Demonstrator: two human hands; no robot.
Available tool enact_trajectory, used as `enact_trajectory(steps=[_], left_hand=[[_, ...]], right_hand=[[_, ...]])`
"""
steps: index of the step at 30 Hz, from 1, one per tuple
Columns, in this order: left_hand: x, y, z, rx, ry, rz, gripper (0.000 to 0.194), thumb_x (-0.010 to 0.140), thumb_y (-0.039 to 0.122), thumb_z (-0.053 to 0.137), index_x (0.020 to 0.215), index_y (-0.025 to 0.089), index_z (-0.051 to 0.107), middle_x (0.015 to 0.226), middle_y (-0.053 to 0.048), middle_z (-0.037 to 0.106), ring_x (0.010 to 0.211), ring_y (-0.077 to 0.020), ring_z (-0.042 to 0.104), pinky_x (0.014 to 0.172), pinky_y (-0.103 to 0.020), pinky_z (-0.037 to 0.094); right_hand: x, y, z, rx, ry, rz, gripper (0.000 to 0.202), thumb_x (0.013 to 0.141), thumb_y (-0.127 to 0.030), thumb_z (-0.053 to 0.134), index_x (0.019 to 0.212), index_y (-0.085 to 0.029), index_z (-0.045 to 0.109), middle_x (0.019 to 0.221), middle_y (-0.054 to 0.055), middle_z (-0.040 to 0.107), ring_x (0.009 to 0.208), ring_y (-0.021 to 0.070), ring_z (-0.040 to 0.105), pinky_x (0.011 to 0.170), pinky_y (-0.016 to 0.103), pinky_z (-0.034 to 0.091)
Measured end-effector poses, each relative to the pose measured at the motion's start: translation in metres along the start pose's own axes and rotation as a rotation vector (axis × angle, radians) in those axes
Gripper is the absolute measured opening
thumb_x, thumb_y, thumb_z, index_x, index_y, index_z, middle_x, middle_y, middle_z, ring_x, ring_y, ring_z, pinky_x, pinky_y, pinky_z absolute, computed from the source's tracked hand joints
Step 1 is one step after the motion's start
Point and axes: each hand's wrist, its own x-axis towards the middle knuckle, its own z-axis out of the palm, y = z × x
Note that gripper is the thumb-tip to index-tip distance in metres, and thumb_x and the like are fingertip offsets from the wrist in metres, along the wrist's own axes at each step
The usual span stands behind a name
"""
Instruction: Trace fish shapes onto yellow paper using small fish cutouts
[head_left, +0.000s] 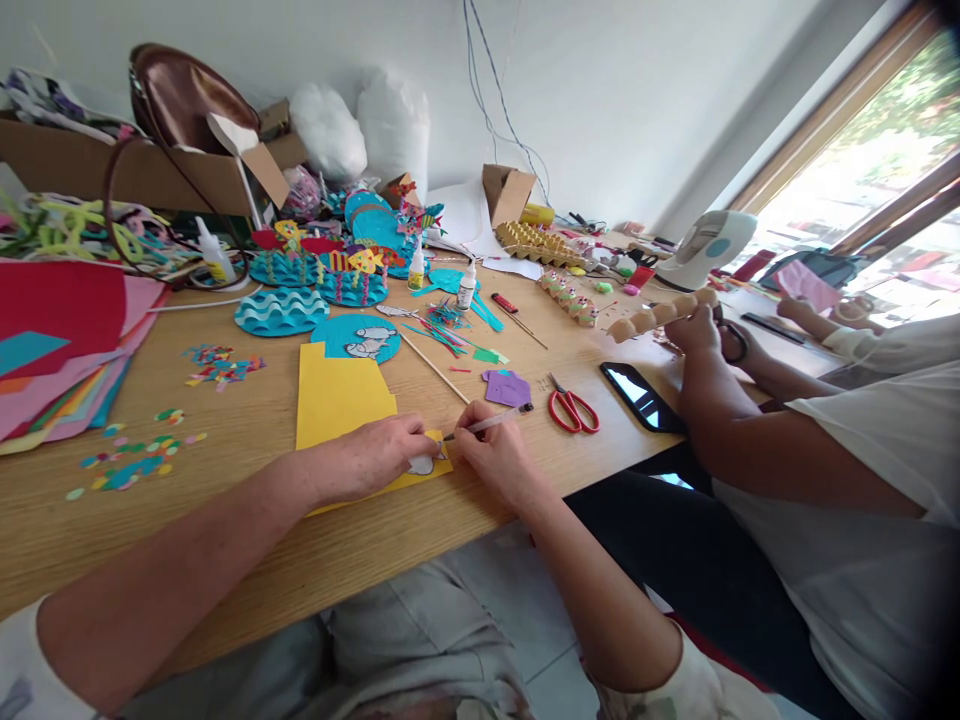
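My left hand (375, 455) presses a small white paper cut-out (421, 466) flat on a sheet of yellow paper (341, 400), its fingers bent and close together. In my right hand (501, 458) is a slim pen (495, 419), gripped near the tip, which points at the cut-out's right edge. Behind the yellow sheet lies a blue paper disc (337, 330) with outlined grey-white shapes on it. A thin wooden stick (435, 367) runs down towards my right hand. Purple paper (506, 387) and red-handled scissors (574, 408) lie just beyond that hand.
On the right, a co-worker's hands (697, 330) hold an egg-carton strip (660, 312) and dark scissors. A phone (641, 396) lies near the table edge. Glue bottles (466, 287) and blue wavy crafts (277, 311) stand behind. Coloured sheets (60, 340) and paper dots (135, 465) are left.
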Motion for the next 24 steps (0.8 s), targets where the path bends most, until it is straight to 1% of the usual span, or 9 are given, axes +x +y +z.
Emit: enact_trajectory(steps=[7, 14, 18, 21, 24], left_hand=[[0.0003, -0.0011, 0.0019, -0.015, 0.019, 0.019, 0.041, 0.079, 0.006, 0.036, 0.11, 0.023, 0.057, 0.09, -0.002, 0.049, 0.08, -0.0155, 0.05, 0.072, -0.024, 0.038], [0.0013, -0.0037, 0.0047, 0.005, -0.001, 0.0, 0.036, 0.079, 0.009, 0.039, 0.106, 0.022, 0.059, 0.089, -0.002, 0.048, 0.078, -0.0156, 0.049, 0.069, -0.024, 0.037], [0.001, -0.0037, 0.0064, 0.018, 0.015, -0.002, 0.033, 0.08, 0.011, 0.038, 0.101, 0.02, 0.061, 0.086, -0.002, 0.048, 0.075, -0.0149, 0.048, 0.067, -0.024, 0.037], [0.0004, -0.0029, 0.0076, 0.033, 0.03, -0.003, 0.034, 0.081, 0.011, 0.038, 0.103, 0.021, 0.061, 0.085, -0.002, 0.048, 0.075, -0.0156, 0.048, 0.067, -0.025, 0.037], [-0.0004, -0.0021, 0.0088, 0.029, 0.042, -0.006, 0.036, 0.079, 0.008, 0.038, 0.105, 0.022, 0.06, 0.088, -0.002, 0.049, 0.078, -0.0166, 0.049, 0.069, -0.025, 0.038]], right_hand=[[0.0012, 0.0001, 0.0015, -0.001, 0.006, -0.012, 0.006, 0.066, -0.016, 0.044, 0.063, -0.02, 0.043, 0.048, -0.006, 0.045, 0.046, 0.0098, 0.043, 0.043, 0.02, 0.026], [0.0018, -0.0023, 0.0041, 0.016, -0.036, -0.033, 0.004, 0.064, -0.016, 0.044, 0.062, -0.02, 0.044, 0.049, -0.005, 0.047, 0.049, 0.0095, 0.043, 0.044, 0.02, 0.027], [0.0018, -0.0029, 0.0053, 0.015, -0.057, -0.039, 0.003, 0.064, -0.016, 0.045, 0.063, -0.019, 0.046, 0.051, -0.005, 0.048, 0.05, 0.0095, 0.042, 0.044, 0.019, 0.027], [0.0023, -0.0038, 0.0047, 0.014, -0.065, -0.038, 0.004, 0.064, -0.016, 0.045, 0.062, -0.019, 0.046, 0.05, -0.005, 0.047, 0.049, 0.0096, 0.042, 0.044, 0.02, 0.026], [0.0033, -0.0039, 0.0039, 0.009, -0.067, -0.042, 0.004, 0.063, -0.015, 0.046, 0.062, -0.019, 0.046, 0.051, -0.005, 0.047, 0.05, 0.0094, 0.041, 0.044, 0.019, 0.026]])
